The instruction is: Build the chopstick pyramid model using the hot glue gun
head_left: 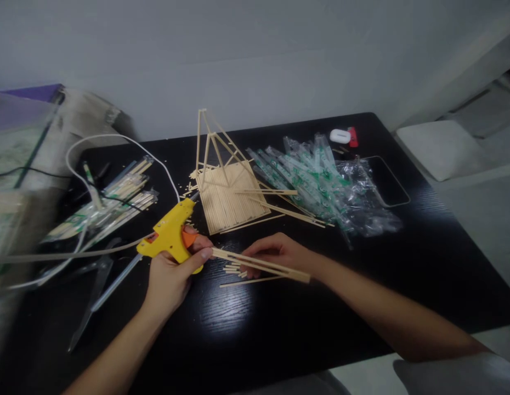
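Note:
My left hand (176,271) is closed around a yellow hot glue gun (170,227) with an orange trigger; a clear glue stick (117,282) sticks out of its back. The same hand pinches the end of a narrow frame of thin wooden sticks (263,264), which extends to the right. Behind that frame, my right hand (282,252) reaches down with bent fingers to a small pile of short stick pieces (232,269). Its fingertips are partly hidden. Beyond the hands stands a stick structure: a flat base (234,206) with triangular uprights (214,148).
Packaged chopsticks (123,197) lie at the left beside a white cable (127,137). Empty plastic sleeves (308,175) are heaped at the right, near a phone-like black slab (389,184) and a white case (340,136). One loose stick (250,281) lies near the right hand.

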Motion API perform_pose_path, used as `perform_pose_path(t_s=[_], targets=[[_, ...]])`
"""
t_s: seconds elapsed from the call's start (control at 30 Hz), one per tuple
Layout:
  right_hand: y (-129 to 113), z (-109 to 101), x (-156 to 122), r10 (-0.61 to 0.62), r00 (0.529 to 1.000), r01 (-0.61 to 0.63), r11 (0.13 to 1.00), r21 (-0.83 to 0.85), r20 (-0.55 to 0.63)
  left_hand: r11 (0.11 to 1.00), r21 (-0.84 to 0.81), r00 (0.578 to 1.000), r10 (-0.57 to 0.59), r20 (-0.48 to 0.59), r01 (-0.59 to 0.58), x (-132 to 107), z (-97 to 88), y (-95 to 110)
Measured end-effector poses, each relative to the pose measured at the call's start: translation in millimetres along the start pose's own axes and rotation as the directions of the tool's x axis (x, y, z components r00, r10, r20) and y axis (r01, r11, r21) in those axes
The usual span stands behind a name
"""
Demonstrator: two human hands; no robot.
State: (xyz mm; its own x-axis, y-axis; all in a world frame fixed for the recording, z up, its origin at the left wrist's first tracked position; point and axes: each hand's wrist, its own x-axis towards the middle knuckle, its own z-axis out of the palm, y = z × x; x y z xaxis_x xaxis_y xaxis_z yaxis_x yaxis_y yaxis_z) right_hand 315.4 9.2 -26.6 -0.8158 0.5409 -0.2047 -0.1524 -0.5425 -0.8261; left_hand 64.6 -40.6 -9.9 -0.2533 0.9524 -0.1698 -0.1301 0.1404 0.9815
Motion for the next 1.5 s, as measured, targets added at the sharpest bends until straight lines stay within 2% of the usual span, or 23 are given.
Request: perform_pose_path(t_s=[0.13, 0.3, 0.37, 0.43, 0.53, 0.6, 0.67, 0.8, 1.0, 1.17, 1.5], targets=[[-5.4, 0.8, -1.9, 0.102, 0.986, -0.106, 0.994, 0.026, 0.135, 1.000, -0.006, 0.997, -0.007, 0.071, 0.007, 3.0, -3.5, 2.9], [-6.8, 4.1, -4.1, 0.139, 0.972, -0.121, 0.987, -0.105, 0.187, 0.992, 0.124, 0.992, 0.005, 0.129, -0.021, -0.9, -1.3, -1.2], [-3.8, 5.2, -3.9, 0.146, 0.977, -0.124, 0.982, -0.145, 0.155, 0.983, 0.175, 0.992, 0.028, 0.122, -0.049, -2.3, 1.7, -0.6], [-0.4, 5.8, -2.5, 0.132, 0.987, -0.124, 0.987, -0.099, 0.088, 0.981, 0.180, 0.992, 0.056, 0.116, -0.077, -2.9, 4.6, 1.5], [1.6, 4.7, 1.2, 0.041, 0.993, -0.040, 0.999, 0.010, -0.107, 0.987, 0.120, 0.988, 0.092, 0.125, -0.107, -3.7, 5.6, 3.4], [0.4, 2.8, 3.6, -0.041, 0.966, 0.047, 0.999, 0.018, -0.253, 0.987, 0.107, 0.981, 0.098, 0.168, -0.117, -5.1, 3.5, 1.6], [-1.6, 1.0, 4.8, -0.093, 0.938, 0.099, 0.995, 0.001, -0.334, 0.983, 0.134, 0.969, 0.091, 0.228, -0.124, -7.4, 0.3, -2.1], [-3.3, 1.9, 3.7, -0.096, 0.935, 0.086, 0.995, -0.044, -0.342, 0.962, 0.217, 0.945, 0.096, 0.312, -0.169, -11.6, -3.2, -8.4], [2.3, 9.0, 1.8, -0.144, 0.912, 0.075, 0.979, -0.190, -0.384, 0.931, 0.256, 0.934, 0.177, 0.309, -0.261, -10.4, -4.7, -8.2], [6.8, 10.4, 1.1, -0.191, 0.888, 0.058, 0.949, -0.310, -0.419, 0.904, 0.332, 0.929, 0.154, 0.337, -0.270, -10.1, -13.5, -11.6], [9.0, 11.2, 0.3, -0.199, 0.886, 0.030, 0.926, -0.376, -0.418, 0.830, 0.418, 0.890, 0.189, 0.415, -0.371, -7.6, -16.0, -12.1]])
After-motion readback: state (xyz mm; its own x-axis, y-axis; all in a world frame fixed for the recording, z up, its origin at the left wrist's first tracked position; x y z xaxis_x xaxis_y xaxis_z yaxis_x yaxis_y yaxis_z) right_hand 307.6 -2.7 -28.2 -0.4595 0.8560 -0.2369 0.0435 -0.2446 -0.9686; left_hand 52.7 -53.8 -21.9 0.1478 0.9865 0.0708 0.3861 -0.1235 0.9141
